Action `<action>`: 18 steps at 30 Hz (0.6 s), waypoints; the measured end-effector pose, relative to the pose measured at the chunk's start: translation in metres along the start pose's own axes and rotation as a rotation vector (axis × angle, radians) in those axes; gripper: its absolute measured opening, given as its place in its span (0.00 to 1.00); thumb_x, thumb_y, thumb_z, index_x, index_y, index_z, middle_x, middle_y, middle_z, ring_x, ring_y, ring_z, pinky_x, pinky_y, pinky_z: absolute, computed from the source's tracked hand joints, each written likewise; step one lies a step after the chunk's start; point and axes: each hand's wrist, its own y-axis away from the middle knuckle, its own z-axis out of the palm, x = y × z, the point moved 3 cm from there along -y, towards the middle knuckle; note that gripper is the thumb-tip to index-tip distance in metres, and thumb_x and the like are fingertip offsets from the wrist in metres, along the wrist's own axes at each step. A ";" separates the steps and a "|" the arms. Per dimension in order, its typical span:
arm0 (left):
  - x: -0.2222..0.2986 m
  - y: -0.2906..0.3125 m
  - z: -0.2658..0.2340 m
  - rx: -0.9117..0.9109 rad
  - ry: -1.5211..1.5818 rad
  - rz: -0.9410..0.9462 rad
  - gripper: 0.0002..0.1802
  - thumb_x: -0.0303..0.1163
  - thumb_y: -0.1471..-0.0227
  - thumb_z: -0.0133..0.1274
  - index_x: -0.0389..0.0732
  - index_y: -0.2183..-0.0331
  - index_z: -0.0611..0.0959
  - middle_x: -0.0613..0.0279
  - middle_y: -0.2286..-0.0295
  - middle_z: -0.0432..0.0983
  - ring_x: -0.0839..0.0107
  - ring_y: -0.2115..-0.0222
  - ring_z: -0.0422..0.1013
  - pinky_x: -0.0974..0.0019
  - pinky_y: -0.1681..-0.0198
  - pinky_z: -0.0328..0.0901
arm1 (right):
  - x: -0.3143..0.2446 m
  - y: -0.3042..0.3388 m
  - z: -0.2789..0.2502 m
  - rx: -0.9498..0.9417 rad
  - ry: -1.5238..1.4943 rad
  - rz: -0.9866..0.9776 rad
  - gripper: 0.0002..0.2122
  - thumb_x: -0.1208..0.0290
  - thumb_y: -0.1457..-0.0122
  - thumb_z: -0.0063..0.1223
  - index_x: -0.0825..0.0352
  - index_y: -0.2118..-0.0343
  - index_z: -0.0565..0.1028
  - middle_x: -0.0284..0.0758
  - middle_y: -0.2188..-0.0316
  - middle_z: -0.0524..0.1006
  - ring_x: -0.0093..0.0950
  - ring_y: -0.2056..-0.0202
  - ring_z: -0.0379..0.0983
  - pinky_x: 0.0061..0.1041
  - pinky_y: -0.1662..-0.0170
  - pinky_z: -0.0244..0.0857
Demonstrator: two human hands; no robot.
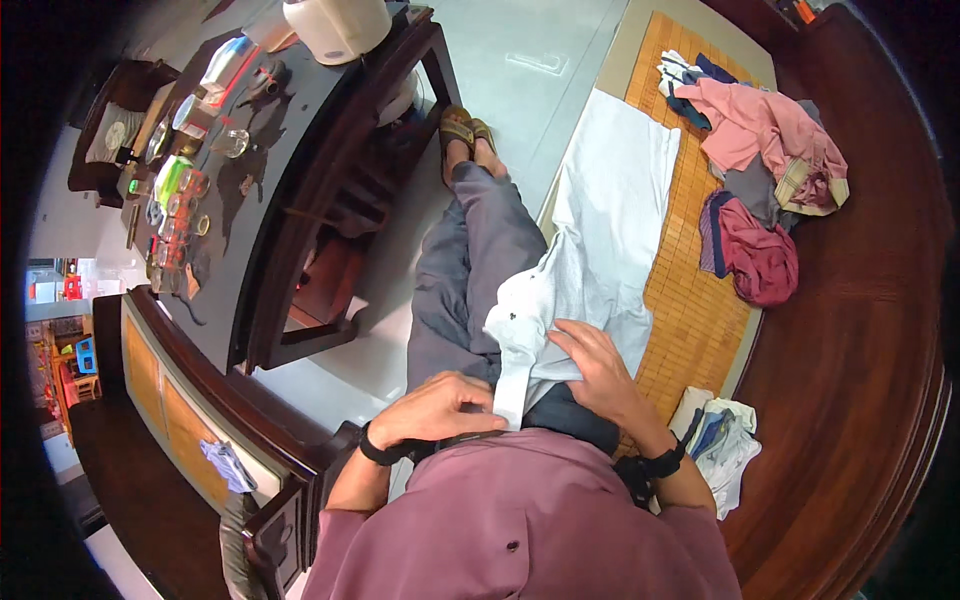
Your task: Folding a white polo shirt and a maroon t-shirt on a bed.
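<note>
A white garment (620, 190) lies spread over the bamboo mat, its near end bunched across my lap. A narrow white band (513, 388), part of that cloth, hangs down toward my waist, and a small dark mark shows on the bunched part. My left hand (440, 407) is closed at the band's lower end, fingers curled and the tips pinching its edge. To the right, my right hand (597, 375) rests on the cloth with its fingers stretched out. What kind of garment it is, I cannot tell from the folds.
Pink, grey and dark red clothes (760, 150) are heaped on the bamboo mat (690, 290) at the far right. Folded clothes (722, 445) lie by my right forearm. At left stands a dark table (290, 130) bearing glasses, packages and a white appliance (338, 28).
</note>
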 end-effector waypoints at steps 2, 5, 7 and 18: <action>-0.012 0.002 -0.011 -0.020 0.051 -0.116 0.12 0.34 0.38 0.61 0.34 0.64 0.89 0.59 0.69 0.85 0.70 0.64 0.79 0.65 0.59 0.70 | -0.005 -0.003 -0.004 -0.024 -0.027 0.014 0.32 0.78 0.53 0.65 0.68 0.40 0.73 0.46 0.37 0.70 0.47 0.37 0.66 0.42 0.35 0.60; -0.013 -0.015 -0.035 0.391 0.107 -0.288 0.13 0.36 0.37 0.58 0.35 0.59 0.88 0.59 0.66 0.85 0.73 0.62 0.79 0.65 0.59 0.71 | -0.006 -0.012 -0.020 -0.113 -0.088 -0.017 0.27 0.73 0.47 0.66 0.67 0.42 0.75 0.45 0.39 0.72 0.45 0.38 0.68 0.41 0.37 0.62; -0.023 -0.041 -0.047 0.608 -0.069 -0.204 0.17 0.38 0.39 0.60 0.35 0.56 0.85 0.56 0.63 0.84 0.67 0.62 0.79 0.62 0.59 0.72 | 0.007 -0.022 -0.033 -0.157 -0.224 -0.026 0.23 0.70 0.44 0.66 0.67 0.44 0.77 0.44 0.42 0.75 0.43 0.41 0.71 0.39 0.39 0.65; -0.034 -0.089 -0.027 0.566 -0.501 -0.127 0.17 0.36 0.47 0.64 0.41 0.57 0.82 0.54 0.67 0.80 0.56 0.71 0.78 0.57 0.65 0.72 | 0.074 -0.116 -0.021 0.122 -0.087 0.076 0.16 0.78 0.43 0.61 0.67 0.51 0.80 0.41 0.52 0.78 0.42 0.51 0.76 0.37 0.47 0.71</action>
